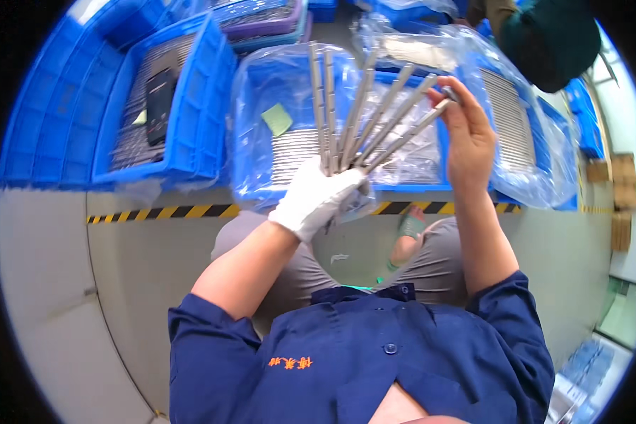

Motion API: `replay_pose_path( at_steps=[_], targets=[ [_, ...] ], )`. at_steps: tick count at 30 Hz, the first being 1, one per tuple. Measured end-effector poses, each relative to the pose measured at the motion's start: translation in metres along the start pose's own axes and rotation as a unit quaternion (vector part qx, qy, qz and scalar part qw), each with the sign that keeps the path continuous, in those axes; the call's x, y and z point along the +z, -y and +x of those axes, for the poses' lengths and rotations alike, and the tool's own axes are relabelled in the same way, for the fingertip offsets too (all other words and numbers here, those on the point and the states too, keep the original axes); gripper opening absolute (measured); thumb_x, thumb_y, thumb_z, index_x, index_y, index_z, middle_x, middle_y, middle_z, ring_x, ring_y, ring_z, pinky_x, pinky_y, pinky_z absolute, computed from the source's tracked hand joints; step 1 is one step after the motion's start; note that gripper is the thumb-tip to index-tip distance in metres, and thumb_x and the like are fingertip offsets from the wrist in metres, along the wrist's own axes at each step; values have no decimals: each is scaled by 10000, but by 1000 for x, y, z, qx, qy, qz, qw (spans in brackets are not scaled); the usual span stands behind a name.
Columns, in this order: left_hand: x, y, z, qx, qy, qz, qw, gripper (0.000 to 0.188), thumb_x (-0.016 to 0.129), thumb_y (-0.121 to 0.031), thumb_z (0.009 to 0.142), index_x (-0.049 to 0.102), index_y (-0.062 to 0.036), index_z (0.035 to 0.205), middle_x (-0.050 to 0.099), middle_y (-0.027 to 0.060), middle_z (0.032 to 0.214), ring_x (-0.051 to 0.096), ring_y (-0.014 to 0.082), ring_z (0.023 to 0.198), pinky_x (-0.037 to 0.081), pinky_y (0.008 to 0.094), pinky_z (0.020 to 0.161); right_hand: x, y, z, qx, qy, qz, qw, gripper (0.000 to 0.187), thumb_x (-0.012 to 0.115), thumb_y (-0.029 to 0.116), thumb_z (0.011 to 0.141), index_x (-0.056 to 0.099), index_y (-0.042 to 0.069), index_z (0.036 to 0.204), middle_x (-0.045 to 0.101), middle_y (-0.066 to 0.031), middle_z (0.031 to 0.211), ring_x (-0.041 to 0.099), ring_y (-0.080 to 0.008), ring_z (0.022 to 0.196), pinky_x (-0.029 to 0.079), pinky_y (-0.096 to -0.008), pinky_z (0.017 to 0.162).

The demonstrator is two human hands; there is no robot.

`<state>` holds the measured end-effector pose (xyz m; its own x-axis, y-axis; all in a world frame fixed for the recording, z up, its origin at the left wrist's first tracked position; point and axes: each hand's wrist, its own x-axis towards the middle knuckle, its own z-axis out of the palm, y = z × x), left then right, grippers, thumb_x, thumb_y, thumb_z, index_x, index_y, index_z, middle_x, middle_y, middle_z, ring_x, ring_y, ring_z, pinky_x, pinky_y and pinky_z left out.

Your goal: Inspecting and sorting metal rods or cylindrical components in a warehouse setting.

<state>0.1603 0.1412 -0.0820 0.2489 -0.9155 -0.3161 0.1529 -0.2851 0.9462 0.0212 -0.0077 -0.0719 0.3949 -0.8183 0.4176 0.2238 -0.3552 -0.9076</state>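
My left hand (pixel 316 199), in a white glove, is closed round the lower ends of several slim metal rods (pixel 384 113). The rods fan upward and to the right, with dark notches or marks along some of them. My right hand (pixel 471 145) is bare and raised at the right of the fan. Its fingers pinch a small grey metal piece (pixel 451 94) at the tip of the rightmost rod; its exact kind cannot be made out. Below the rods stands a blue crate (pixel 251 173) lined with clear plastic, holding a row of similar rods (pixel 295 152) and a pale green paper slip (pixel 277 120).
To the left, a blue crate (pixel 208 106) of rods has a dark phone-like object (pixel 160 106) on top. Another plastic-lined crate (pixel 555 180) of rods stands right. A person in a dark cap (pixel 551 42) is at the far right. Yellow-black tape (pixel 162 213) crosses the floor.
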Motion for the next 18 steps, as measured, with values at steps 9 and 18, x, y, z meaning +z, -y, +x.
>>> replay_pose_path(
  at_steps=[9,18],
  targets=[
    [4,-2,1,-26,0,-56,998,139,574,-175,765,551,-38,767,523,10,609,410,52,472,308,188,421,-23,16,3,104,104,79,986,322,461,28,851,463,-1,1171,559,-94,1058,540,-144,966,417,-232,831],
    [-3,-3,5,34,2,97,995,129,589,-160,707,566,-35,693,482,-13,551,399,54,457,316,208,423,-79,11,28,159,212,36,964,385,640,214,750,548,6,1060,587,-104,949,564,-163,892,451,-281,817]
  ],
)
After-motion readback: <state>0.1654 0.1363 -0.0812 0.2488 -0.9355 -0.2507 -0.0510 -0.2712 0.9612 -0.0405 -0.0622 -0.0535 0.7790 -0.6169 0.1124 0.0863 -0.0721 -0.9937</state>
